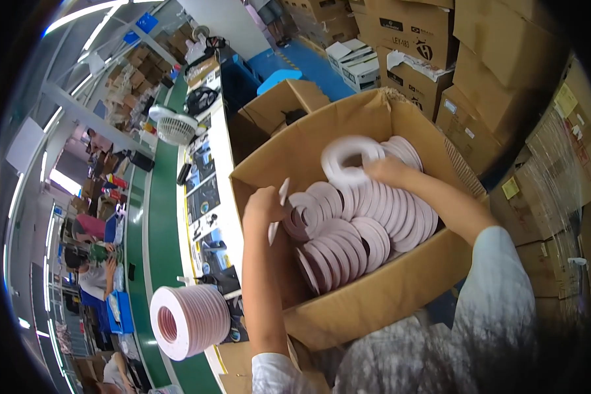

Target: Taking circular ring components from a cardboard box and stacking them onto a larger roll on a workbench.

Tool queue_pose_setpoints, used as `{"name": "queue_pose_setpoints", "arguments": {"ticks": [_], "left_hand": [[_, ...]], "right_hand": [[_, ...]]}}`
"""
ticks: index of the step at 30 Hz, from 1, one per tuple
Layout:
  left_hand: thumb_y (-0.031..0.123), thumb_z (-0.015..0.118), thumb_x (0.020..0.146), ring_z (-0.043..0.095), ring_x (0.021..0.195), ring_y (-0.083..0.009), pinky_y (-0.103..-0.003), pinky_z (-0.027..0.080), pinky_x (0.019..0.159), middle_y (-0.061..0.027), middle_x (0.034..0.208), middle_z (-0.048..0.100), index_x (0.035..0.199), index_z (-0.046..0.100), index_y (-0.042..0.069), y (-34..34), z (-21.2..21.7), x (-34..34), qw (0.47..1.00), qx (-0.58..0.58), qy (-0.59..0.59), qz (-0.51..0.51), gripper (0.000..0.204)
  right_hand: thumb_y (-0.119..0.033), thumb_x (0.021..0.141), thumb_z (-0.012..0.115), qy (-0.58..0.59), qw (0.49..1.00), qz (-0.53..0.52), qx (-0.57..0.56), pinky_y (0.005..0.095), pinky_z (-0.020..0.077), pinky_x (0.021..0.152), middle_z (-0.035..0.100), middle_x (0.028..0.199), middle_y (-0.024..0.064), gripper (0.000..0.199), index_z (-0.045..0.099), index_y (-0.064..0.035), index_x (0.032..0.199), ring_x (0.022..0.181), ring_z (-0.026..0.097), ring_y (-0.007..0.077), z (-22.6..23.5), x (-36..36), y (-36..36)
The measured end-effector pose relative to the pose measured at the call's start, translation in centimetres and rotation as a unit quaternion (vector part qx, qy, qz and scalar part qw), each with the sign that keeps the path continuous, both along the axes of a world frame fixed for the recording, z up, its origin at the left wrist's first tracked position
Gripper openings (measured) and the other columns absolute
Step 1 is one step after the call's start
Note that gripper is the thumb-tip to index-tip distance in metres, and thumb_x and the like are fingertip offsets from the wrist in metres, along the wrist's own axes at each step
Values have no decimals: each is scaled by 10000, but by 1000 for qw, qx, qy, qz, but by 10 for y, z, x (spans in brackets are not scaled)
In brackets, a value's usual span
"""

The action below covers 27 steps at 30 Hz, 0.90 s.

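Observation:
A large open cardboard box (381, 295) in front of me holds several rows of pale pink tape rolls (358, 230) standing on edge. My right hand (385, 172) reaches into the box and grips a white-pink roll (348, 157), lifted above the rows and blurred. My left hand (264, 207) rests at the box's left wall, fingers closed on a thin pale ring (279, 210) beside the rolls.
A stack of pink tape rolls (190, 320) lies on the white bench at lower left, beside a green conveyor belt (161, 243). A white fan (176, 126) stands further along. Stacked cardboard cartons (479, 79) fill the right. Other people work at far left.

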<state>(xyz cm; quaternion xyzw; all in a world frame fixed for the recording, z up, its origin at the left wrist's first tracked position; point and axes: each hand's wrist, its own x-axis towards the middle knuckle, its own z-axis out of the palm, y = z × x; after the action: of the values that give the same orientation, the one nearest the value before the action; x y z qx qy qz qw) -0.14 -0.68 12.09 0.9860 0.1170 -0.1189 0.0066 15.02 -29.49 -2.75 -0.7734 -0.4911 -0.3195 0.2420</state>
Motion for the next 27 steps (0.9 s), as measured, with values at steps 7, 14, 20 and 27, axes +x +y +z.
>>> {"name": "queue_pose_setpoints", "arguments": {"ticks": [7, 14, 20, 27], "left_hand": [[142, 659, 638, 657, 847, -347, -404, 512, 746, -247, 855, 655, 896, 675, -45, 48, -29, -31, 981, -161, -55, 91, 319], [122, 608, 717, 645, 796, -371, -411, 504, 726, -234, 799, 653, 866, 683, -12, 42, -65, -42, 900, -300, -284, 138, 214], [103, 603, 809, 649, 713, -281, -371, 499, 675, -167, 801, 660, 1011, 630, -8, 27, -87, -31, 900, -321, -288, 65, 232], [390, 492, 958, 599, 692, -128, -272, 499, 620, -79, 787, 633, 1045, 594, -48, -15, -100, -23, 770, -625, -125, 27, 458]], "right_hand": [[-133, 814, 535, 83, 973, -35, -212, 393, 527, 614, 650, 813, 161, 140, 663, -80, 833, 711, 647, 319, -18, 1, 21], [-125, 794, 567, 105, 979, -56, -167, 417, 514, 700, 665, 814, 149, 137, 670, -89, 877, 748, 651, 320, 61, -8, 25], [-44, 710, 649, 257, 947, 135, -135, 412, 494, 772, 673, 869, 165, 256, 679, -63, 963, 820, 644, 319, 90, -41, 38], [-8, 676, 706, 286, 911, 273, -114, 361, 484, 746, 609, 888, 90, 216, 657, -38, 884, 843, 603, 283, 95, -66, 61]]}}
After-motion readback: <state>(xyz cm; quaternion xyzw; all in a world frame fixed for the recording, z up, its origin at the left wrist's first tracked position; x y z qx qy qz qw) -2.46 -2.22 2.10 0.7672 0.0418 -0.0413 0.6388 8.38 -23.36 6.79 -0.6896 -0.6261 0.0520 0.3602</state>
